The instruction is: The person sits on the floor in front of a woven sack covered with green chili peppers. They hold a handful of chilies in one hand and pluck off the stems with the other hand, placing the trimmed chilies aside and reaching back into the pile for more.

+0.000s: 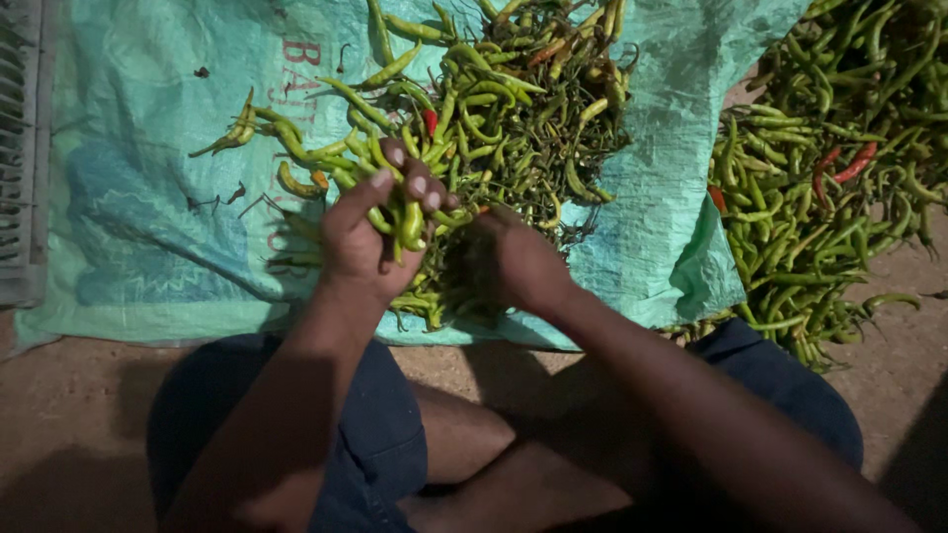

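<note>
Fingers of the left hand curl shut round a bunch of green chillies, thumb pressed over the top and three pale nails showing at the far side; the pods hang out below the fist, tips down. Right hand sits just beside it, knuckles toward the camera, fingers tucked down into the pile; whether they are closed on a pod I cannot tell, shadow hides them. The held bunch is above the near edge of the chilli heap, which lies on a pale teal woven sack spread on bare earth. Heap is mostly green, long and curved, with a few orange and red pods mixed in and many loose stalks. A second, larger heap lies to the right, partly off the sack, well apart from both hands. A slatted grey crate shows at the far left. Person sits cross-legged, dark shorts, knees either side of the work. Handling judgement: each pod looks light, thin-skinned and bendy, smooth and a bit waxy, so a loose grip would let them slide; a hard squeeze would likely snap or bruise them. Best hold seems to be the thick stalk end, several pods together, as the left fist has them.
</note>
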Tool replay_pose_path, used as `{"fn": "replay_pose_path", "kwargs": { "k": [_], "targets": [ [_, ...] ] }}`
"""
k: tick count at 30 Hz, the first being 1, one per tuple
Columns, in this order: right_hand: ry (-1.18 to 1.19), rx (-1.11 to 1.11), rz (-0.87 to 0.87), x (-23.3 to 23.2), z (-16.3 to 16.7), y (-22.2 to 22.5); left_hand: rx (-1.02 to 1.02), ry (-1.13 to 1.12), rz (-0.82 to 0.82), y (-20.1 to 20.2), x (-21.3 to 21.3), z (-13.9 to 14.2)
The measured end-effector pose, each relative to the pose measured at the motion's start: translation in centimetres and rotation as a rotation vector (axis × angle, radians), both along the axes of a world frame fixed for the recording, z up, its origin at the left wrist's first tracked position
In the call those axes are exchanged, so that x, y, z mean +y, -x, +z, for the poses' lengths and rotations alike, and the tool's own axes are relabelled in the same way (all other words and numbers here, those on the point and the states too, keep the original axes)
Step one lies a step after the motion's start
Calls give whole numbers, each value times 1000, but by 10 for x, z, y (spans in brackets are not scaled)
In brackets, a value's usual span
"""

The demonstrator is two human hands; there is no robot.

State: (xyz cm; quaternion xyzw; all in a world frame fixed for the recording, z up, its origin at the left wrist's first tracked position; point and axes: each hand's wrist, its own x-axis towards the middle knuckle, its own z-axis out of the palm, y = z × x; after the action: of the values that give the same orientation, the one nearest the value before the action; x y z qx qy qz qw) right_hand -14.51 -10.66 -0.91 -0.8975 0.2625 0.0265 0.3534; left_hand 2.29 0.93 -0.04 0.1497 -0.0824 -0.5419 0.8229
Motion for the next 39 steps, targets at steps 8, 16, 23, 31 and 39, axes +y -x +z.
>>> {"fn": "replay_pose_path", "kwargs": {
  "k": [8, 16, 23, 31, 39],
  "targets": [
    [166, -86, -227, -31, -14, 3, -903, -704, 227, -31, 7, 13],
    [243, -211, -149, -24, -10, 3, -1751, -1022, 160, -28, 5, 5],
    [114, -154, 58, -2, -3, -5, -2131, -638, 34, -16, -7, -14],
    [210, -102, 154, 0, -10, -11, -2108, -674, 89, -20, -7, -14],
    [-63, -99, 355, 2, 3, -12, -1853, -812, 181, -21, -10, -8]
  ]
}}
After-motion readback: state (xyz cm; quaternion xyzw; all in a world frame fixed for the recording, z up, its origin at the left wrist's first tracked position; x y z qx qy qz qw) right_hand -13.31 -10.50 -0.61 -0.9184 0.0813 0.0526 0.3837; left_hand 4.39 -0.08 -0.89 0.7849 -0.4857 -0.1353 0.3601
